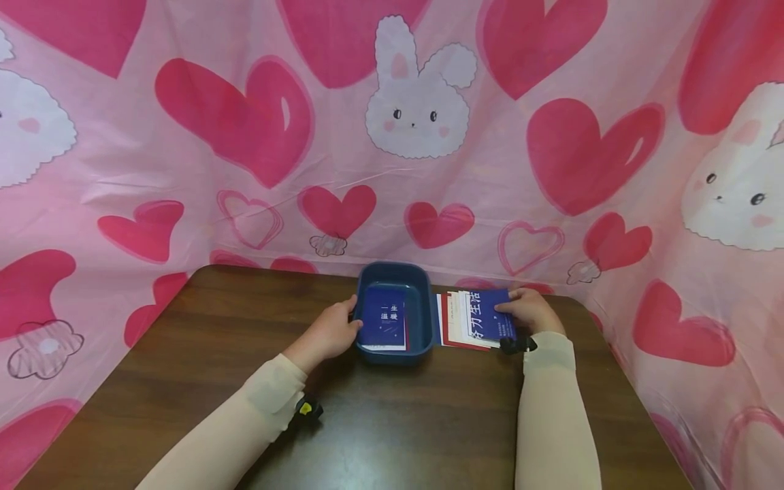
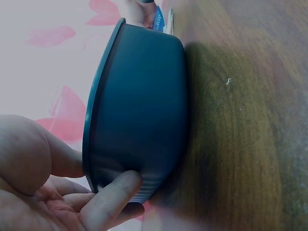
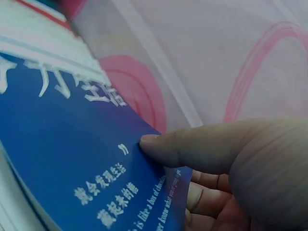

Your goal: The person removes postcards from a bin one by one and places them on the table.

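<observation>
table (image 1: 184,381) (dark wood) | on it: blue tray (image 1: 427,320), fanned cards (image 1: 471,320)

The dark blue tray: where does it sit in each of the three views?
Head: dark blue tray at table centre, left hand on its left wall.
Left wrist: tray's outer wall fills the middle, fingers on it.
Right wrist: not in view.
Shared landmark: the top blue card, under the right hand.

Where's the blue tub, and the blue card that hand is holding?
blue tub (image 1: 428,320), head view, on its right wall.
blue card (image 1: 486,318), head view, on its printed face.
right hand (image 1: 530,310), head view, on its back.
</observation>
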A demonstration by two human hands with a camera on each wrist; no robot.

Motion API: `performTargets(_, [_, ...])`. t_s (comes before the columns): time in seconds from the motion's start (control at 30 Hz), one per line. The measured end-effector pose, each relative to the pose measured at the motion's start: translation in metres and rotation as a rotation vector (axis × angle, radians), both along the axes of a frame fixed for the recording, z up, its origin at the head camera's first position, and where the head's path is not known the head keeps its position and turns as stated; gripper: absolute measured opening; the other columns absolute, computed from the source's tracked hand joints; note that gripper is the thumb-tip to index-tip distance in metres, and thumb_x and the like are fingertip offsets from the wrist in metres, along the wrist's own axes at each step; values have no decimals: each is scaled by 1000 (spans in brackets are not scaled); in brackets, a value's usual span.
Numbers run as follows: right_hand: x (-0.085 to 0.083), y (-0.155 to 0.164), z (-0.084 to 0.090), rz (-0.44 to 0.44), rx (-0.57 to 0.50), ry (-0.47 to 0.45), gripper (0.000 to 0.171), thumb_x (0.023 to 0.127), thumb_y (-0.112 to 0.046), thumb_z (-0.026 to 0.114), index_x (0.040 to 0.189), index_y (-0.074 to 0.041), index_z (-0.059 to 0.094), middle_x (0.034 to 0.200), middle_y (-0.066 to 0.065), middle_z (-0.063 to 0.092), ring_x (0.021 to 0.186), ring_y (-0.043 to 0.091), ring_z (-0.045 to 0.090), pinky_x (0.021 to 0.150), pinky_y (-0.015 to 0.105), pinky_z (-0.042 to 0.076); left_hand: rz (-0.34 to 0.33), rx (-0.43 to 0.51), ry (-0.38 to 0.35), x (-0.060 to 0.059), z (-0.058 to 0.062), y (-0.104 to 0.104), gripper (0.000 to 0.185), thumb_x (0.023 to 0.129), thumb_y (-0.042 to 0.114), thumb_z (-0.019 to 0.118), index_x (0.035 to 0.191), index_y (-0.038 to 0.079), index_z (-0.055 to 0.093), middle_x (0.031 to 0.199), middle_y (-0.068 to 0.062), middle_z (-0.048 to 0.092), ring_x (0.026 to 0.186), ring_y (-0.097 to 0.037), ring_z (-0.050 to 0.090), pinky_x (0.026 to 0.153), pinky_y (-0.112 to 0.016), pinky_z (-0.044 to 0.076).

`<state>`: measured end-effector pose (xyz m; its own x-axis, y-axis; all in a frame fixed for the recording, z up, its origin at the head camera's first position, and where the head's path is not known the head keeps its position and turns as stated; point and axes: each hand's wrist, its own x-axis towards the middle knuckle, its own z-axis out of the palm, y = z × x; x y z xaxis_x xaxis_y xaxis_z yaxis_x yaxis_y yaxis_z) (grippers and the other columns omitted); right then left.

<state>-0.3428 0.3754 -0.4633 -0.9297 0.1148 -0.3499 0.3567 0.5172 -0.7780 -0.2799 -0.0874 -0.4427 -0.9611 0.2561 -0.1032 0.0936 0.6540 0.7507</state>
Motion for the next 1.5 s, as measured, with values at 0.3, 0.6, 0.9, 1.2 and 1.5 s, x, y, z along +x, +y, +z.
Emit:
performTargets(0.3, [-4, -11, -2, -31, 222, 38, 48, 101, -20, 86, 130, 8, 60, 136, 33, 66, 116, 47, 75, 110, 60, 65, -3, -5, 3, -2, -1, 0, 68, 117, 15, 60, 175, -6, 33, 181, -27, 40, 169, -47, 40, 136, -65, 35])
performTargets(0.6, [-5, -11, -2, -16, 266, 26, 56, 101, -21, 87, 138, 9, 59, 143, 37, 63, 125, 53, 74, 113, 62, 63, -3, -12, 11, -3, -3, -1, 68, 117, 17, 61, 175, -6, 33, 180, -28, 40, 168, -47, 42, 136, -65, 35])
performTargets(0.9, [-4, -7, 2, -20, 205, 60, 39, 107, -21, 79, 129, 9, 67, 134, 32, 68, 119, 46, 73, 104, 58, 68, 0, -4, 4, -3, -5, -1, 68, 117, 17, 61, 175, -5, 33, 181, -27, 40, 168, -47, 41, 136, -65, 36])
performTargets(1.2, [-5, -32, 27, 21, 158, 156, 46, 108, -39, 76, 136, -3, 73, 110, 13, 71, 98, 27, 66, 80, 30, 64, -4, -4, -2, -2, -5, -1, 68, 118, 18, 60, 176, -4, 33, 181, -27, 40, 169, -47, 40, 135, -66, 36])
performTargets(1.5, [-5, -72, 49, 105, 126, 232, 43, 109, -36, 76, 135, -1, 73, 118, 22, 77, 98, 31, 74, 79, 31, 67, 3, 1, -10, -2, -4, -2, 68, 118, 17, 60, 176, -3, 32, 181, -26, 39, 169, -47, 40, 135, -67, 36])
